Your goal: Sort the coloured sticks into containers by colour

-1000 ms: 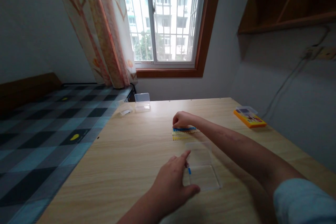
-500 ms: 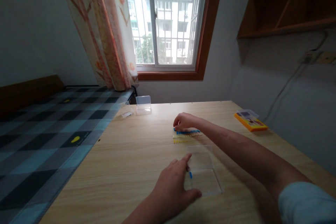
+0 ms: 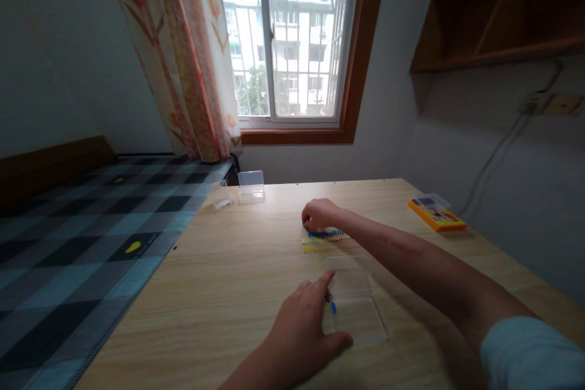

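Observation:
My right hand [image 3: 320,213] reaches across the table, its fingers pinched on a small blue piece [image 3: 303,225] at the left end of a row. That row of small blue pieces [image 3: 326,233] lies under and beside the hand. In front of it run a row of cream pieces [image 3: 320,241] and a row of yellow pieces [image 3: 313,250]; their kind is too small to tell. My left hand [image 3: 304,317] rests with thumb and forefinger spread at the left edge of an opened clear plastic box [image 3: 359,320]. One blue piece [image 3: 333,307] lies at the box's left side.
Two more clear boxes, one upright with its lid raised [image 3: 251,186] and one beside it [image 3: 222,195], stand at the table's far left. An orange case [image 3: 436,213] lies at the right. A checked bed [image 3: 91,244] adjoins the table's left edge; a wooden shelf [image 3: 498,52] hangs above right.
My right hand stays at the left end of the blue row with only a slight shift. The left hand keeps its place at the box. The whole view has moved slightly.

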Demonstrator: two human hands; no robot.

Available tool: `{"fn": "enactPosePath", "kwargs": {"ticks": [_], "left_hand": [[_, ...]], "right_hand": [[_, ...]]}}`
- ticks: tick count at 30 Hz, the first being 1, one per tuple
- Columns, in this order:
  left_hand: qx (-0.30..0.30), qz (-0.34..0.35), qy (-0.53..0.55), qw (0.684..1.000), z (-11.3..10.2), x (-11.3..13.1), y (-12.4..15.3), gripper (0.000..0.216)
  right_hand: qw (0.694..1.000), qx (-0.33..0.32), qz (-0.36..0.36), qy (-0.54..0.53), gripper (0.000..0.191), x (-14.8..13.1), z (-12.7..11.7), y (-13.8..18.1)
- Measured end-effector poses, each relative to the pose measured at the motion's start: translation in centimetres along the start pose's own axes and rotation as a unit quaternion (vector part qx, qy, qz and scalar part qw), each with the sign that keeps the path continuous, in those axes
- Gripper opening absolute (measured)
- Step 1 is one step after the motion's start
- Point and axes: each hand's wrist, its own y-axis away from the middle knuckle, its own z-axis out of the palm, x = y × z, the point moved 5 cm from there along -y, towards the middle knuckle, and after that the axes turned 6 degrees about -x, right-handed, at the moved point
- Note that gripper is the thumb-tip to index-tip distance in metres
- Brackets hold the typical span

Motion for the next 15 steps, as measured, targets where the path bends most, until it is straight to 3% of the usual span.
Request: {"fn": "enactPosePath", "kwargs": {"ticks": [6,10,12,14,15], "left_hand": [[-0.006,-0.004,0.002,1.000,-0.1,0.1,0.1,0.102],[-0.004,-0.010,0.004,1.000,-0.2,0.1,0.0,0.103],[-0.002,-0.008,0.006,1.000,-0.2,0.2,0.0,0.102],[-0.001,-0.006,0.006,1.000,-0.1,0.2,0.0,0.101],[-0.001,-0.007,0.005,1.000,-0.1,0.2,0.0,0.101]], "right_hand": [[0.987,0.157,-0.024,-0.023,0.018,1.2,-4.2,4.3],[0.962,0.265,-0.031,-0.061,0.018,2.7,-6.5,12.0],[0.946,0.309,-0.046,-0.082,0.016,2.8,-6.4,16.8],[0.911,0.367,-0.121,-0.145,0.013,1.9,-5.5,21.4],[0.904,0.366,-0.147,-0.164,0.012,1.3,-4.6,23.1]]}}
